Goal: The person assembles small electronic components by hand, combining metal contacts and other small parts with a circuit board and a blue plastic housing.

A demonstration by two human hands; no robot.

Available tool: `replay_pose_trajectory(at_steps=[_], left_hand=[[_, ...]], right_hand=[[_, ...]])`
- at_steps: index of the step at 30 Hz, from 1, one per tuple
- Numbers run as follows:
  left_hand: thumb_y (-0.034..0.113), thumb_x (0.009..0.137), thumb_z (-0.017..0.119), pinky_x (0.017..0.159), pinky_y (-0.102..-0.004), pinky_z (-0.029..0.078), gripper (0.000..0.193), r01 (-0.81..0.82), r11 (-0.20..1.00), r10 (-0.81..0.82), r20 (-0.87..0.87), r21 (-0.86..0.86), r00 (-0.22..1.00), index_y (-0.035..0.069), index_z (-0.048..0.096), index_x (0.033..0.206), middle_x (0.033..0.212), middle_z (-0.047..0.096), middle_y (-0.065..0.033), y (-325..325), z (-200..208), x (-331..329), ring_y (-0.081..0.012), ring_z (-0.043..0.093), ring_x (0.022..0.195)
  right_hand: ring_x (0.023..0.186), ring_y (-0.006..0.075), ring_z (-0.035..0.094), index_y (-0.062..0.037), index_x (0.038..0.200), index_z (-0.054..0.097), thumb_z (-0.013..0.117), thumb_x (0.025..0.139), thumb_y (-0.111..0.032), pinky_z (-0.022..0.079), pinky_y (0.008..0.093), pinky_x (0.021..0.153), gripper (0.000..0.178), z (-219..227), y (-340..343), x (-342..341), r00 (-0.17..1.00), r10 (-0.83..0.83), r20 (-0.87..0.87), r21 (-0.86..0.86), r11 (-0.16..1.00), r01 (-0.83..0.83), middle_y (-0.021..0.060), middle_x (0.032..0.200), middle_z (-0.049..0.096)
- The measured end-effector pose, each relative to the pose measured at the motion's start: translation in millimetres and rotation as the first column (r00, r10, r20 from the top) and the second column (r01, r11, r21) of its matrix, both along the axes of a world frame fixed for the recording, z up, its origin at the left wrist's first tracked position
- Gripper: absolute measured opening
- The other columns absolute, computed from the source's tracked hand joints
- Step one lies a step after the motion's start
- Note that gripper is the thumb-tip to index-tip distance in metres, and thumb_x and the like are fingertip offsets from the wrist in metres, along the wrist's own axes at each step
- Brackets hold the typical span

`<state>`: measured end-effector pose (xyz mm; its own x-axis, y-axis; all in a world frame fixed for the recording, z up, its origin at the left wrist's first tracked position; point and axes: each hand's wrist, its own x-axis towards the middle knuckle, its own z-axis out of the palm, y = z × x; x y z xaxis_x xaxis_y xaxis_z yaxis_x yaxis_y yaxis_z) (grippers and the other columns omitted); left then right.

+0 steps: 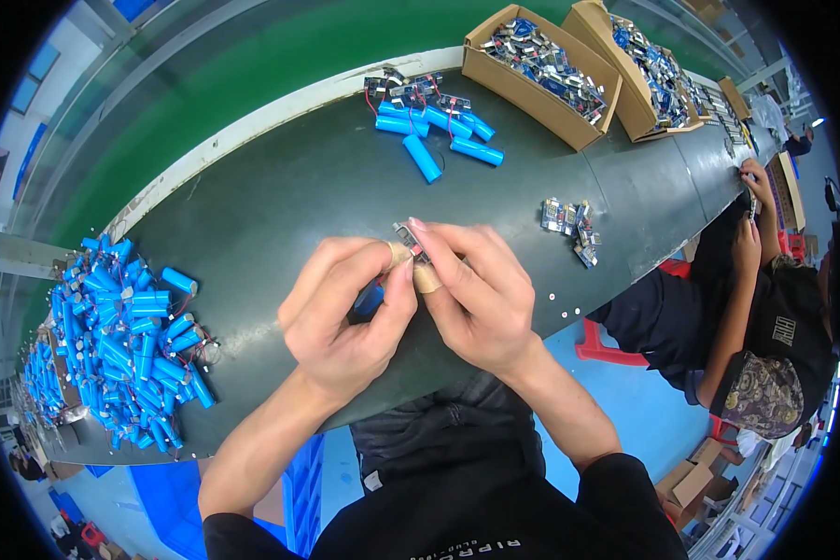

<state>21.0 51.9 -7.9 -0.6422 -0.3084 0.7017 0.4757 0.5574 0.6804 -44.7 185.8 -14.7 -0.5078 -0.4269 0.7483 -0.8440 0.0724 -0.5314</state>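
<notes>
Over the middle of the dark bench, both hands meet at a small circuit board [408, 239]. My right hand [481, 294] pinches the board from the right, thumb and fingers closed on it. My left hand [350, 303] is closed too, fingertips pressed together at the board's lower left. A blue cylindrical battery cell [369, 299] shows partly inside the left hand; the fingers cover the rest. Tan tape wraps fingers of both hands. Whatever joins the cell and the board is hidden by the fingertips.
A big heap of blue wired cells [131, 336] lies left. Cells joined to boards [429, 121] lie at the far side. Loose boards [569, 224] sit right of my hands. Cardboard boxes of boards [541, 75] stand far right. A co-worker [756, 327] works at the right.
</notes>
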Motion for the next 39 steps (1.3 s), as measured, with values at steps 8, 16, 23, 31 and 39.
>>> replay_pose_trajectory(at_steps=[8, 16, 23, 31, 39], left_hand=[[-0.008, 0.073, 0.073, 0.062, -0.0268, 0.050, 0.021, 0.026, 0.998, -0.028, 0.044, 0.057, 0.999, -0.004, 0.065, 0.092, 0.085, 0.065, -0.0137, -4.0, -2.6, -3.6, -0.0213, 0.063, 0.070], [-0.004, 0.078, 0.070, 0.073, -0.0284, 0.049, 0.020, -0.105, 0.994, 0.102, 0.089, 0.039, 0.991, -0.002, 0.065, 0.097, 0.094, 0.062, -0.0128, -17.3, 2.1, -7.5, -0.0200, 0.061, 0.082], [-0.002, 0.080, 0.069, 0.065, -0.0274, 0.048, 0.013, -0.108, 0.989, 0.092, 0.150, 0.101, 0.984, 0.000, 0.066, 0.092, 0.088, 0.062, -0.0091, -18.6, -5.4, -10.0, -0.0179, 0.061, 0.075], [0.000, 0.081, 0.069, 0.067, -0.0286, 0.049, 0.015, -0.145, 0.988, 0.139, 0.104, 0.052, 0.985, 0.000, 0.067, 0.095, 0.087, 0.061, -0.0105, -32.1, 9.5, -5.7, -0.0199, 0.061, 0.074], [0.015, 0.078, 0.075, 0.086, -0.0421, 0.044, 0.023, -0.507, 0.560, 0.751, 0.143, -0.655, 0.645, 0.000, 0.069, 0.093, 0.089, 0.062, -0.0147, -164.5, 68.5, 61.6, -0.0324, 0.055, 0.095]], right_hand=[[0.084, 0.0269, 0.065, 0.0035, 0.113, 0.066, 0.066, 0.083, 0.004, 0.051, 0.0320, 0.074, 0.030, 9.0, 0.9, -3.6, 0.983, 0.019, 0.185, 0.043, 0.999, -0.027, 0.0152, 0.102, 0.068], [0.092, 0.0120, 0.062, 0.0035, 0.118, 0.064, 0.056, 0.096, -0.006, 0.048, 0.0249, 0.083, 0.026, 46.7, -2.0, -65.1, 0.862, 0.045, 0.506, -0.118, 0.993, 0.017, 0.0065, 0.101, 0.068], [0.092, 0.0121, 0.062, 0.0020, 0.120, 0.063, 0.057, 0.096, -0.012, 0.048, 0.0253, 0.082, 0.028, 44.0, -11.9, -119.1, 0.935, -0.299, 0.189, 0.245, 0.937, 0.250, 0.0067, 0.105, 0.067], [0.069, 0.0060, 0.054, -0.0002, 0.116, 0.066, 0.059, 0.096, -0.010, 0.045, 0.0205, 0.065, 0.024, 12.0, 20.2, -13.4, 0.766, -0.182, 0.616, 0.280, 0.960, 0.003, 0.0037, 0.092, 0.066], [0.061, 0.0043, 0.043, 0.0002, 0.107, 0.069, 0.061, 0.093, -0.008, 0.030, 0.0209, 0.052, 0.019, 3.9, 23.7, 2.8, 0.793, -0.166, 0.586, 0.253, 0.967, 0.016, -0.0009, 0.076, 0.059]])
